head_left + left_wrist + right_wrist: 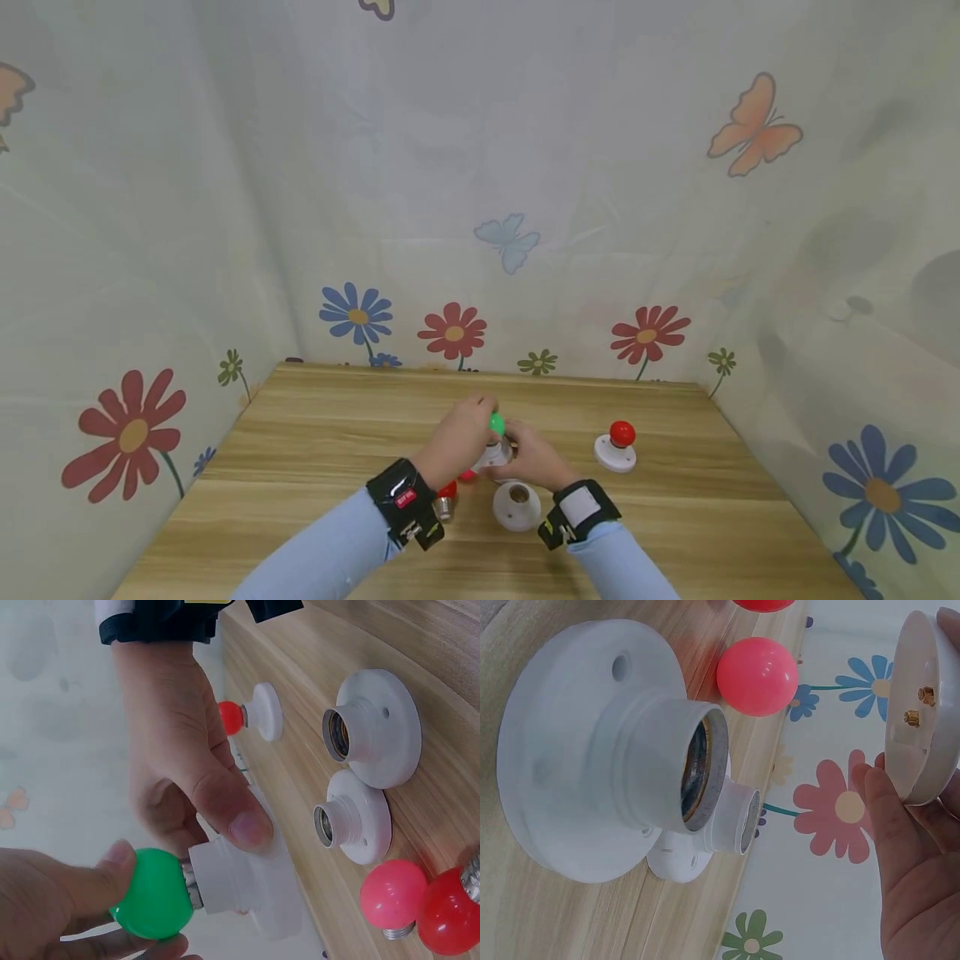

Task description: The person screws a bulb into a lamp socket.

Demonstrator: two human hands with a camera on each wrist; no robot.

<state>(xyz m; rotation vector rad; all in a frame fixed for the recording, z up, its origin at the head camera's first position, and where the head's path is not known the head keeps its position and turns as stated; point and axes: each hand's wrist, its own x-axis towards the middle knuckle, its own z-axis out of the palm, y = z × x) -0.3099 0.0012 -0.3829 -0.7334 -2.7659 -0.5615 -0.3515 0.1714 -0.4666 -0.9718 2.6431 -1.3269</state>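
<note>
My left hand [456,437] pinches a round green light bulb [154,896] between thumb and fingers. A white lamp socket [266,889] is held by my right hand [534,458], with the thumb on its round base. The bulb's metal screw cap meets the socket's mouth; part of the cap still shows, and how deep it sits I cannot tell. Both are raised off the wooden table. From the right wrist view, the socket's hollow underside [911,746] shows brass screws; the green bulb is hidden there.
Below my hands, two white sockets with bare mouths, one nearer [382,727] and one farther [364,817], stand on the wooden table [360,400]. Beside them lie a pink bulb [394,894] and a red bulb [450,911]. Another red bulb [622,432] sits in a socket [615,457] at right.
</note>
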